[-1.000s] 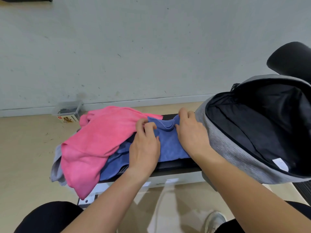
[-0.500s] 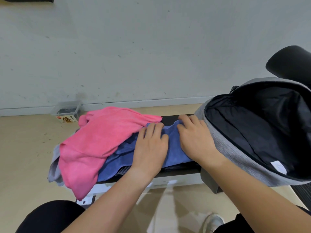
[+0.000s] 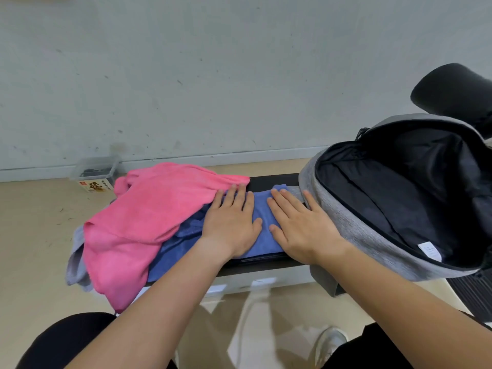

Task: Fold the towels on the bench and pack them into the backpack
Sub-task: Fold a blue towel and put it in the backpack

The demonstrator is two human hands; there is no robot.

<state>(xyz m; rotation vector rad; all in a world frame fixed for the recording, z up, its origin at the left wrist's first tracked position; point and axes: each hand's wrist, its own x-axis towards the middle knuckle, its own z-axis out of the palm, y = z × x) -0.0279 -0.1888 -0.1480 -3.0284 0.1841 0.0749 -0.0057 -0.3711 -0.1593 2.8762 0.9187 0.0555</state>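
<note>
Presently my left hand (image 3: 231,227) and right hand (image 3: 300,228) press flat on the blue towel (image 3: 262,218); open backpack (image 3: 346,230) lies immediately right

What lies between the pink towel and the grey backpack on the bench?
In the head view, the blue towel lies there, with the left hand and the right hand flat on it; behind it, the black bench shows bare.

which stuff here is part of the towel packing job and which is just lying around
For the job: blue towel, pink towel, grey towel, bench, open backpack, left hand, right hand.
Lying about: plastic box by the wall, black cushion behind the backpack.
</note>
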